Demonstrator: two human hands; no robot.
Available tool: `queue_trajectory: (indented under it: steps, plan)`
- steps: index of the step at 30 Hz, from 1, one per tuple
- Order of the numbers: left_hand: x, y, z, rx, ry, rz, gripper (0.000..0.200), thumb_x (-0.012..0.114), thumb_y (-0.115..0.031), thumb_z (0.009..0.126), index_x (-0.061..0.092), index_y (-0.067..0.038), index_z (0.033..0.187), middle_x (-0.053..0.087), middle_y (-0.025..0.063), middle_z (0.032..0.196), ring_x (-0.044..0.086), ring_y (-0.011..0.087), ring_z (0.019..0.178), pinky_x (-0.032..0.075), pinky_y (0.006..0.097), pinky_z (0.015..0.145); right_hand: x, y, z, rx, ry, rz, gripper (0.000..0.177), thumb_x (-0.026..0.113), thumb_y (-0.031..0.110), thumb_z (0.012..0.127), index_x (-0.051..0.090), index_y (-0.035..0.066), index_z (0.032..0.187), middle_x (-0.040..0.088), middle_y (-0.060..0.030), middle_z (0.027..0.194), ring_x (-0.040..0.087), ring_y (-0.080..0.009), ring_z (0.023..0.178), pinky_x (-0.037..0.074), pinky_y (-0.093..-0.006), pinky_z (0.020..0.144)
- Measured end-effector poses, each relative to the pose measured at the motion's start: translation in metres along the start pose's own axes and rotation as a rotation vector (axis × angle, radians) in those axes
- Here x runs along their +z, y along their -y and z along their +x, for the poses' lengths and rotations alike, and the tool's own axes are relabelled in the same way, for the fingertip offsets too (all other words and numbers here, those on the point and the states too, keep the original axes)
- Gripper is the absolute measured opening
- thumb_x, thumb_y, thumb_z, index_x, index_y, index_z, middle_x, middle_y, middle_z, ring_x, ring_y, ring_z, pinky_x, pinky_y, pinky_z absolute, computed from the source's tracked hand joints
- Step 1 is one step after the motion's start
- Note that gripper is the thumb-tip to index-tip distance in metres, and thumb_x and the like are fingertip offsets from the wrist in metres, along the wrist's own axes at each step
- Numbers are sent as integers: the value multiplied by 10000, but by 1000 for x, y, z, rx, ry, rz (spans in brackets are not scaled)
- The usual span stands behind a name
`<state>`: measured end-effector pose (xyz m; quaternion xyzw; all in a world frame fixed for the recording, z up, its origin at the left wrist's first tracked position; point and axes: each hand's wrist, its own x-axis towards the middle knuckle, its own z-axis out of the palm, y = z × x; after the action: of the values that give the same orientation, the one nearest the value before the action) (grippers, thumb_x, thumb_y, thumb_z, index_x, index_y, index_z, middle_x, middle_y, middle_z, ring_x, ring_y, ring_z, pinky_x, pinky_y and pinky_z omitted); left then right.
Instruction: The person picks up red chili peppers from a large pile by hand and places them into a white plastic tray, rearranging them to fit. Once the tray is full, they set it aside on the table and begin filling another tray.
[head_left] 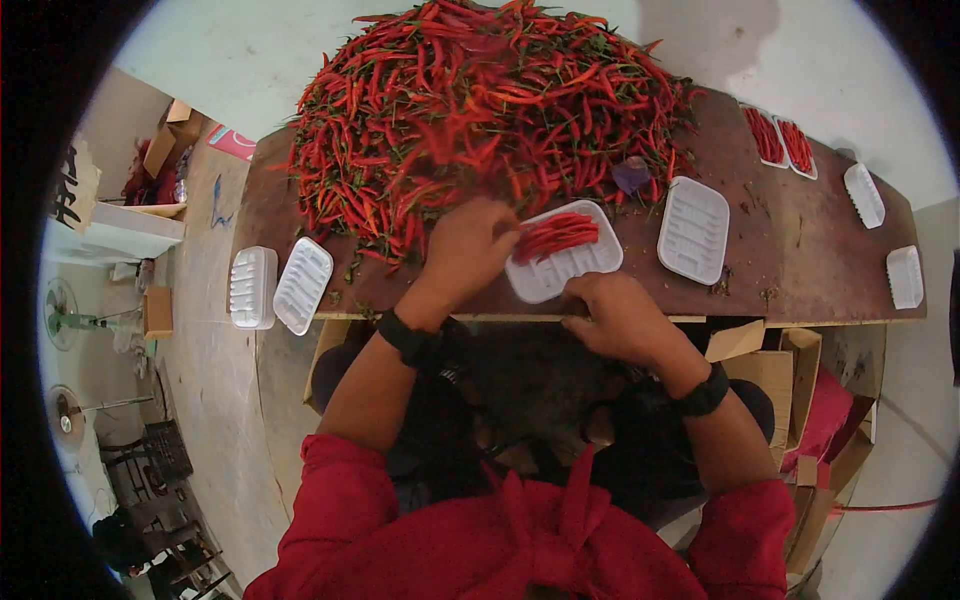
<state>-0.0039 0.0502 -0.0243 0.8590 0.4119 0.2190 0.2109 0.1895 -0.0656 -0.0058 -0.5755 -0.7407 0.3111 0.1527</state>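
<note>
A white foam tray (543, 287) lies at the table's front edge with a small bundle of red chilies (560, 236) in it. My left hand (465, 252) is at the tray's left side, its fingers curled closed at the ends of the bundle. At the tray's near right corner is my right hand (618, 315), fingertips by the rim, thumb and fingers apart. Just beyond the tray rises a large heap of red chilies (480, 110) with green stems, blurred in the middle. Another white tray (694, 230) sits to the right with nothing in it.
At the table's left edge stand a stack of white trays (253, 288) and a single tray (303, 286). Two trays filled with chilies (778, 140) are at the far right, near more white trays (905, 278). A purple scrap (631, 176) rests on the heap. Cardboard boxes (765, 372) stand below the table.
</note>
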Motion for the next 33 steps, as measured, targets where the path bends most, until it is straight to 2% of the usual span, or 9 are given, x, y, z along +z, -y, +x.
queue_trajectory:
  steps: [2, 16, 21, 23, 24, 28, 31, 33]
  plan:
    - [1, 0, 0, 6, 0, 11, 161, 680, -167, 750, 646, -51, 856, 634, 111, 860, 622, 286, 820, 495, 377, 728, 0, 0, 0, 20, 12, 38, 182, 630, 182, 733, 641, 49, 857, 639, -182, 860, 602, -381, 856, 473, -477, 765]
    - [5, 6, 3, 17, 42, 26, 142, 651, -164, 747, 652, -65, 848, 615, 117, 857, 606, 304, 831, 486, 391, 730, -2, -2, 1, 30, 32, 15, 213, 645, 208, 735, 622, 29, 848, 632, -193, 859, 594, -398, 865, 470, -488, 767]
    - [12, 9, 0, 72, -11, 48, 135, 632, -179, 775, 660, -73, 854, 616, 119, 856, 602, 310, 839, 482, 400, 733, 1, -2, 2, 20, 14, 16, 232, 652, 229, 739, 623, 19, 834, 628, -203, 859, 592, -401, 852, 469, -490, 761]
    - [10, 4, -1, 29, 9, 68, 141, 637, -184, 775, 661, -72, 857, 616, 117, 856, 602, 310, 840, 482, 401, 734, 1, -1, 2, 6, -30, -19, 178, 669, 165, 727, 653, 16, 822, 648, -180, 809, 626, -356, 785, 491, -425, 715]
    - [7, 3, -2, -8, 34, 80, 148, 642, -189, 774, 663, -70, 860, 617, 116, 855, 601, 311, 842, 482, 402, 736, 2, -1, 2, -6, -29, -20, 178, 669, 165, 727, 653, 16, 822, 648, -180, 809, 626, -356, 785, 491, -425, 715]
    - [-11, 10, -5, 0, -63, 50, 154, 640, -195, 777, 661, -67, 859, 623, 115, 854, 607, 314, 842, 485, 405, 735, 1, 3, 2, -4, -55, -56, 160, 671, 156, 717, 648, 13, 786, 639, -181, 792, 621, -360, 774, 490, -420, 707]
    - [-36, 25, -8, -51, -148, 147, 164, 636, -216, 791, 661, -67, 855, 632, 124, 860, 613, 324, 833, 489, 410, 735, -2, 9, 1, 11, -34, -70, 158, 671, 149, 715, 641, 9, 781, 635, -182, 814, 619, -360, 784, 490, -415, 710]
    - [-50, 33, -14, -173, -237, 333, 192, 612, -257, 771, 658, -76, 817, 627, 128, 825, 615, 328, 805, 498, 443, 689, 0, 10, 1, 7, -20, -86, 161, 671, 145, 717, 637, 6, 790, 634, -183, 830, 618, -359, 791, 490, -414, 712]
